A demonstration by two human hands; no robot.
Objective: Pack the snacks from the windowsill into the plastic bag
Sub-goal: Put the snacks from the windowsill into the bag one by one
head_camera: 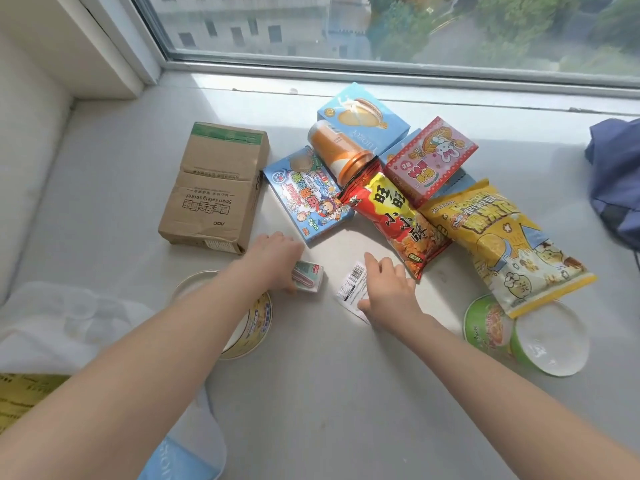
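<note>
Snacks lie in a heap on the white windowsill point(311, 393): a red bag point(394, 223), a yellow popcorn bag point(498, 244), a pink box point(431, 157), a blue cartoon box point(306, 195), a blue cake box point(363, 112) and an orange-capped tube point(337, 150). My left hand point(273, 258) grips a small green-and-white carton point(308, 277). My right hand point(389, 289) rests on a white packet with a barcode point(353, 282), fingers spread flat. A translucent plastic bag point(69, 317) lies at the lower left, beside my left forearm.
A brown cardboard box point(214, 188) sits left of the snacks. A yellow noodle bowl point(252, 327) lies under my left arm; a green noodle cup point(491, 327) lies on its side at the right. Blue fabric point(616, 181) at the far right edge.
</note>
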